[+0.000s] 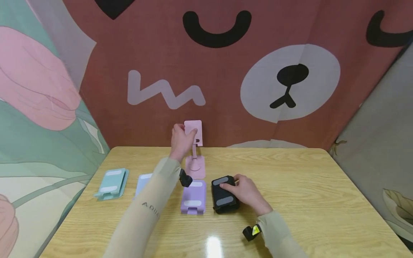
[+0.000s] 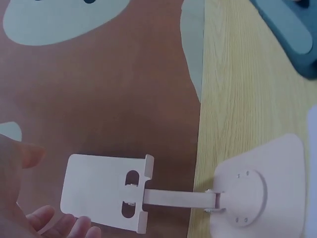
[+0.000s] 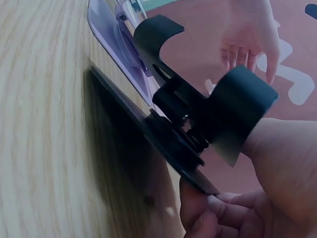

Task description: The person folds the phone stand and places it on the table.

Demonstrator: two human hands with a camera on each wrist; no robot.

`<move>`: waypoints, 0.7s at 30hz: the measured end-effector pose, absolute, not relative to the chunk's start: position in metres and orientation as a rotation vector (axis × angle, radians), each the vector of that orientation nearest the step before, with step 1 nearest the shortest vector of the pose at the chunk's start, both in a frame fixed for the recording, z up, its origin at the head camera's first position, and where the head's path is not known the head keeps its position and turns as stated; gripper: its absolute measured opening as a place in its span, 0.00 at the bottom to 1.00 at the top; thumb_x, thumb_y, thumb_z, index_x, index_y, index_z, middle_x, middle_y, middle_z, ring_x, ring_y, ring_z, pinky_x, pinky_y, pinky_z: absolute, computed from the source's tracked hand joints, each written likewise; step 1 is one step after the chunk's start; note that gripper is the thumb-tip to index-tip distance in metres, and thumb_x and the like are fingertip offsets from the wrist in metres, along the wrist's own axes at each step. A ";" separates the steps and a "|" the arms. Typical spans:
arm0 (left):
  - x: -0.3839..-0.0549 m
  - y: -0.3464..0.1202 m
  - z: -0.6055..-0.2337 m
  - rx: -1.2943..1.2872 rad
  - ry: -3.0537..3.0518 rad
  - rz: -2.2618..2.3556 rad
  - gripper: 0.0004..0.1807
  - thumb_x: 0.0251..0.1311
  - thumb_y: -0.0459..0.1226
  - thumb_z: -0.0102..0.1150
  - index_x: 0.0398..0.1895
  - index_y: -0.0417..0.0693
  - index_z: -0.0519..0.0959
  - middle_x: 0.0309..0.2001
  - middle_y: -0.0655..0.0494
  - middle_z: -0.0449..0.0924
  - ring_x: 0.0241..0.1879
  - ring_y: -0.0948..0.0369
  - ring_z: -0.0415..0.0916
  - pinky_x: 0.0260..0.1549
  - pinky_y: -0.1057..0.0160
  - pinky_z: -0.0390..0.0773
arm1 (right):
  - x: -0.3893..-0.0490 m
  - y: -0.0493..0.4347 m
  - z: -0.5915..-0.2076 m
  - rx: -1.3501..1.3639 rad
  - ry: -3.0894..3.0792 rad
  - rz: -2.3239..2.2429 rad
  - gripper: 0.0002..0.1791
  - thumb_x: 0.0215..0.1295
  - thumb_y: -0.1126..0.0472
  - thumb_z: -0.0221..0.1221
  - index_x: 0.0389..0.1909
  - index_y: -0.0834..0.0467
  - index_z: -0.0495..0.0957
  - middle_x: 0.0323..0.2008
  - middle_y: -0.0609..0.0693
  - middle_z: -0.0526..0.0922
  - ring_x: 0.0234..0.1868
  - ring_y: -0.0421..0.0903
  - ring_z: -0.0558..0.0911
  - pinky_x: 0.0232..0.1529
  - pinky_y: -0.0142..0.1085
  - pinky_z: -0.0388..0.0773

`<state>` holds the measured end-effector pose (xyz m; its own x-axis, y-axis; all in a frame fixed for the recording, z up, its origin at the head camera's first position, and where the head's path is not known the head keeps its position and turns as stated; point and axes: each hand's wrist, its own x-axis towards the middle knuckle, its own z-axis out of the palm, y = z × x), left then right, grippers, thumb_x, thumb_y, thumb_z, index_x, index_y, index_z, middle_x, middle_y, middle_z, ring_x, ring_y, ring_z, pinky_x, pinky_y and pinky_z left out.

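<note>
At the table's back edge a pink phone stand (image 1: 198, 166) stands unfolded, its plate raised on a thin arm above the base. Beside that plate is my left hand (image 1: 182, 141). The left wrist view shows its thumb spread away and its fingertips near the plate's edge; whether they touch is unclear. My right hand (image 1: 248, 195) grips a folded black phone stand (image 1: 222, 195) by its right side, thumb on top. In the right wrist view, the black stand's base (image 3: 129, 109) tilts off the tabletop, with fingers at its lower edge.
A folded purple phone stand (image 1: 193, 193) lies between the pink and black ones. Farther left are a light blue one (image 1: 141, 182), partly hidden by my left sleeve, and a teal one (image 1: 113, 182). Behind the wooden table (image 1: 290, 172) hangs a cloth with a bear's face.
</note>
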<state>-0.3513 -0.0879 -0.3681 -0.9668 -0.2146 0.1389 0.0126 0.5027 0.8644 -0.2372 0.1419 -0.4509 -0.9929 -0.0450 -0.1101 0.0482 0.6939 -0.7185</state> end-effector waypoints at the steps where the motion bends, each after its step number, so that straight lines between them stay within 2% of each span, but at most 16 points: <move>1: -0.353 -0.087 -0.368 0.181 -2.522 -1.442 0.35 0.67 0.52 0.61 0.64 0.38 0.62 0.58 0.43 0.66 0.53 0.47 0.68 0.57 0.50 0.69 | -0.237 0.142 -0.450 0.000 2.789 -1.177 0.36 0.59 0.40 0.70 0.52 0.68 0.78 0.36 0.54 0.82 0.34 0.47 0.79 0.34 0.39 0.78; 9: -0.364 -0.082 -0.368 0.286 -2.592 -1.345 0.33 0.67 0.51 0.62 0.63 0.39 0.63 0.56 0.42 0.66 0.56 0.45 0.65 0.59 0.50 0.67 | -0.239 0.146 -0.452 0.023 2.798 -1.165 0.37 0.59 0.40 0.71 0.56 0.65 0.74 0.39 0.55 0.82 0.36 0.48 0.79 0.37 0.41 0.77; 18: -0.370 -0.080 -0.380 0.359 -2.633 -1.321 0.35 0.66 0.51 0.62 0.64 0.38 0.63 0.59 0.39 0.67 0.59 0.43 0.66 0.61 0.49 0.66 | -0.238 0.147 -0.454 0.014 2.839 -1.102 0.35 0.60 0.40 0.70 0.53 0.64 0.72 0.32 0.52 0.79 0.32 0.48 0.77 0.34 0.40 0.75; 21: -0.370 -0.081 -0.384 0.362 -2.650 -1.324 0.37 0.67 0.51 0.61 0.68 0.38 0.61 0.63 0.38 0.68 0.61 0.42 0.67 0.63 0.50 0.66 | -0.237 0.146 -0.453 -0.001 2.850 -1.073 0.35 0.60 0.40 0.70 0.53 0.63 0.73 0.32 0.52 0.78 0.32 0.47 0.77 0.34 0.40 0.75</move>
